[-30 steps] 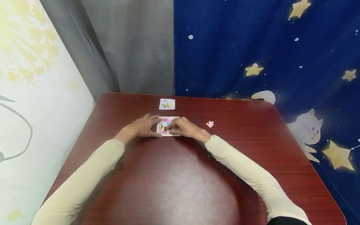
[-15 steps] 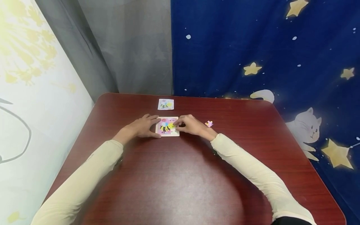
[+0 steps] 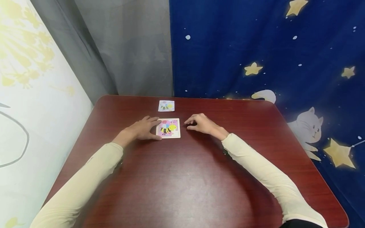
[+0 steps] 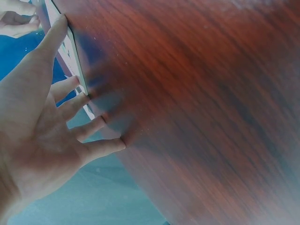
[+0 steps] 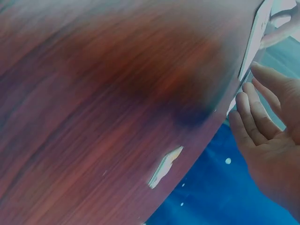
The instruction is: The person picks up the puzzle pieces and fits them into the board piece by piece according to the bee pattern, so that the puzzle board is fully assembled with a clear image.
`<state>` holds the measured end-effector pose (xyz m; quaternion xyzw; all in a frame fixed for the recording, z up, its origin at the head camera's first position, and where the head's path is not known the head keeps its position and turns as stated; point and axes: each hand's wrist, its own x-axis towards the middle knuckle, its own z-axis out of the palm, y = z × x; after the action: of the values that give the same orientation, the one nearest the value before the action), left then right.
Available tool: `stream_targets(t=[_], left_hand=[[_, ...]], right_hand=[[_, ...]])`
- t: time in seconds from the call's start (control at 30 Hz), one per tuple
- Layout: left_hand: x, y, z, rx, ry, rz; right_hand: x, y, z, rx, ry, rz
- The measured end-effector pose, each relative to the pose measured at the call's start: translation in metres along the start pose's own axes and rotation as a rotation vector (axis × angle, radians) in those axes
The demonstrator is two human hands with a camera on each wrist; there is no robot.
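A small jigsaw puzzle [image 3: 168,128] with a yellow-and-black bee on pink lies in a pale frame on the table; a whitish patch shows at its lower right. My left hand [image 3: 142,128] rests at the frame's left side, thumb at the near corner and index finger at the far one, fingers spread and fairly straight. To the right of the frame, my right hand [image 3: 202,123] hovers apart from it with loosely bent fingers and nothing between them. A loose puzzle piece [image 5: 165,166] lies on the table in the right wrist view; in the head view the right arm hides it.
Behind the puzzle lies a small card [image 3: 166,105] printed with the same bee. The reddish-brown table [image 3: 176,177] reaches back to a grey curtain [image 3: 137,47] and a blue starry one [image 3: 216,47]. A white patterned wall [image 3: 34,126] stands at the left.
My right hand has let go of a yellow puzzle piece in the frame and drawn off to the right, uncovering the bee. The left hand has stayed at the frame.
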<state>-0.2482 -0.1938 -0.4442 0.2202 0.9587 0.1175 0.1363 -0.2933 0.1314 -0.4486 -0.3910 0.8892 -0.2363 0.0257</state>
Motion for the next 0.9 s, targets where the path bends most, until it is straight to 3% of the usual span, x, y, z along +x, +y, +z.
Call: stream_targets(t=[0.33,0.9], left_hand=[[-0.001,-0.001,0.000,-0.012,0.001,-0.003],[-0.001,-0.002,0.002,0.002,0.004,0.001]], right_hand=[[-0.015,0.022,-0.010,-0.045,0.009,0.062],[-0.048,0.049,-0.026,-0.029,0.018,0.156]])
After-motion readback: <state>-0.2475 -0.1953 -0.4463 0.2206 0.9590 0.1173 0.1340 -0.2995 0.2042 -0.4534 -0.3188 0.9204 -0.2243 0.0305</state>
